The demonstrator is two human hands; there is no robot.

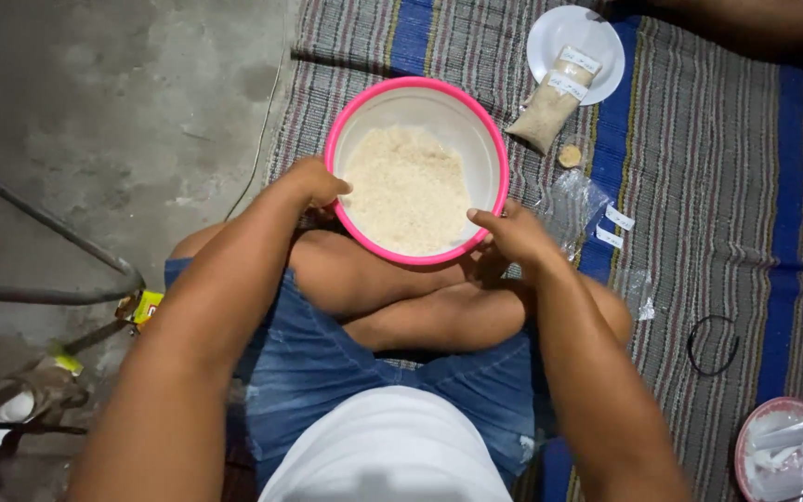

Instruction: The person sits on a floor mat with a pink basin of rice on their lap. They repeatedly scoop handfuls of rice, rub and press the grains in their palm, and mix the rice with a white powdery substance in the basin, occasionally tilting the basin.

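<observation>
Head view: the pink bowl (pixel 490 139) of rice (pixel 408 189) sits between both hands. The left hand (pixel 313 181) pinches its rim at nine o'clock. The right hand (pixel 516 234) pinches it at four o'clock.

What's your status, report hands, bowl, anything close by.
Left hand and right hand grip pink bowl rim. Rice inside. Sealed bag and empty wrappers right of bowl.

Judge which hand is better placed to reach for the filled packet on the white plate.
Right, probably. The right hand grips the bowl rim on the side nearest the packet on the plate; the left hand holds the far rim.
</observation>
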